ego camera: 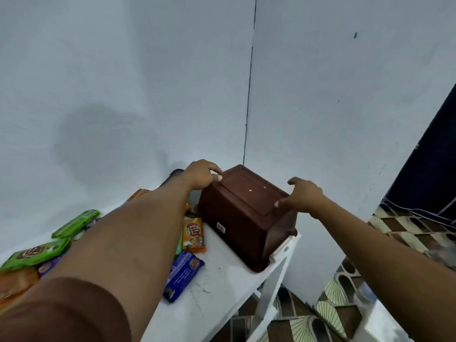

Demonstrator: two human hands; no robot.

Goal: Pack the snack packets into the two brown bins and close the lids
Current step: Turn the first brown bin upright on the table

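Observation:
A brown bin (243, 223) with its lid down stands at the right end of the white table (217, 287). My left hand (201, 175) grips the lid's far left corner, fingers curled over the edge. My right hand (302, 196) holds the lid's right edge, thumb on top and fingers curled above the rim. Snack packets lie on the table left of the bin: an orange one (193, 234), a blue one (183, 275), and green ones (75, 224) partly hidden behind my left arm. A second dark shape (174, 176) shows behind my left wrist.
The table stands in a corner between two pale walls. The bin's right corner sits at the table's right edge. Patterned floor tiles (330, 309) lie below on the right, with a dark blue curtain (424, 174) at the far right.

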